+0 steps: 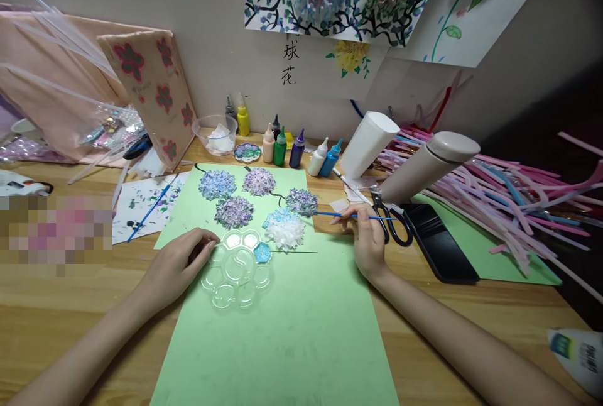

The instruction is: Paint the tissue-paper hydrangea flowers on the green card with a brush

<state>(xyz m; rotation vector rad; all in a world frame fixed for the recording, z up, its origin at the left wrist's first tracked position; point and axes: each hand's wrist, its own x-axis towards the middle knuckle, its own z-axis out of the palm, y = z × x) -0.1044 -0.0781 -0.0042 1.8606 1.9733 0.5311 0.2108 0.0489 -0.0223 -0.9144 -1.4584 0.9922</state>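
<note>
A thin blue paintbrush (351, 215) is pinched in my right hand (368, 236), its tip pointing left near the flowers. My left hand (191, 255) has its fingers curled together at the left rim of a clear flower-shaped paint palette (239, 263). One well of this palette holds light blue paint (262, 252). Just beyond lies a fluffy white flower (285, 233), tinted blue along its upper left. Behind it rest a blue flower (217, 185), a pink-lilac flower (259, 181), a purple flower (234, 212) and a grey-purple flower (301, 201), all on green paper (277, 337).
Several paint bottles (279, 147) line the back beside a plastic bowl (215, 136). To the right are scissors (393, 220), a phone (441, 242), a tumbler (428, 164) and fuzzy pink stems (499, 198). Paint-stained paper (148, 205) with another brush (149, 212) lies left.
</note>
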